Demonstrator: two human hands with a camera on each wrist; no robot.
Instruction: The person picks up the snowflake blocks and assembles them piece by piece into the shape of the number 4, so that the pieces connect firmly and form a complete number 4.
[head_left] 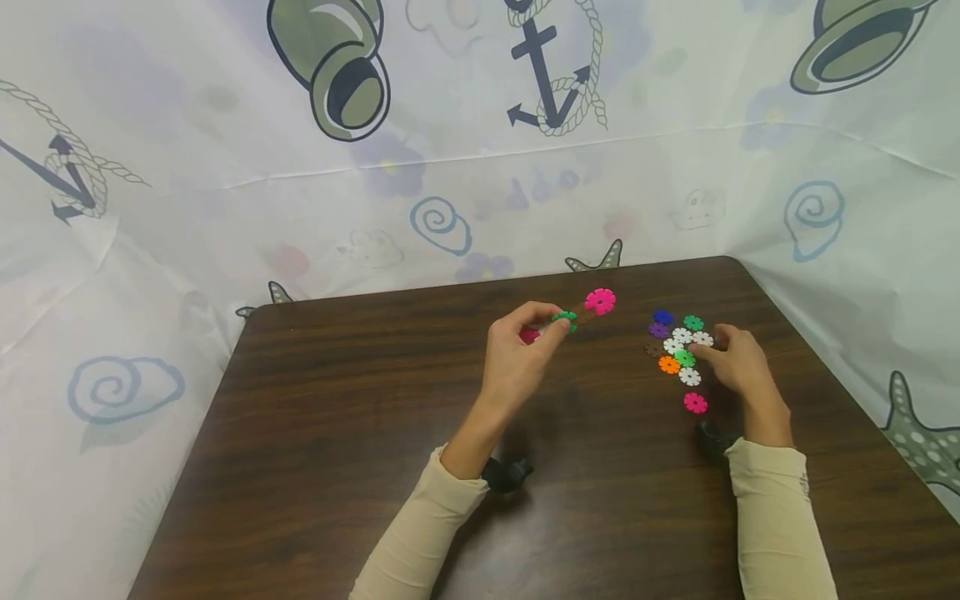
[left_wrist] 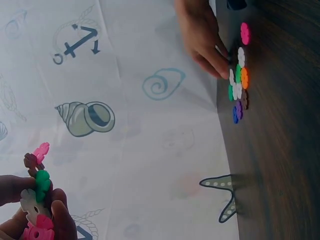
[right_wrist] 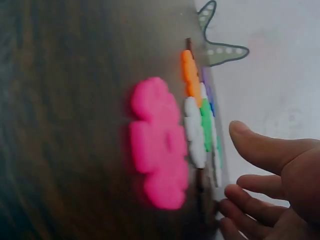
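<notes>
OK, far left first: pale printed cloth [head_left: 187, 250], shells and anchors on it, runs round the dark wood table [head_left: 322, 408]. Next, a cream left sleeve [head_left: 420, 533] reaches up from the lower edge, black device [head_left: 507, 474] at the wrist. Left hand [head_left: 517, 358] is raised over the table, thumb and fingers pinching a short chain of notched discs by its green disc [head_left: 565, 318]. Left wrist view gives the chain's order from the palm side out: pink disc [left_wrist: 37, 232], white disc [left_wrist: 31, 205], the green one, brown disc [left_wrist: 31, 161], pink end disc [left_wrist: 44, 151]. Fingers hide part of it, so there may be another piece in there.

Further right, loose discs lie in a tight cluster on the table: brown [head_left: 654, 350], purple [head_left: 658, 331], blue [head_left: 663, 317], orange [head_left: 669, 364], several white ones [head_left: 689, 377] and two green, upper [head_left: 693, 322] and lower [head_left: 684, 358]. One loose pink disc [head_left: 695, 403] sits just apart, on the near side.

Last, right hand [head_left: 738, 362] is at the cluster's right edge, thumb and fingers parted, gripping nothing visible; can't tell if the thumb touches a disc. Right sleeve [head_left: 780, 512] is cream too.
</notes>
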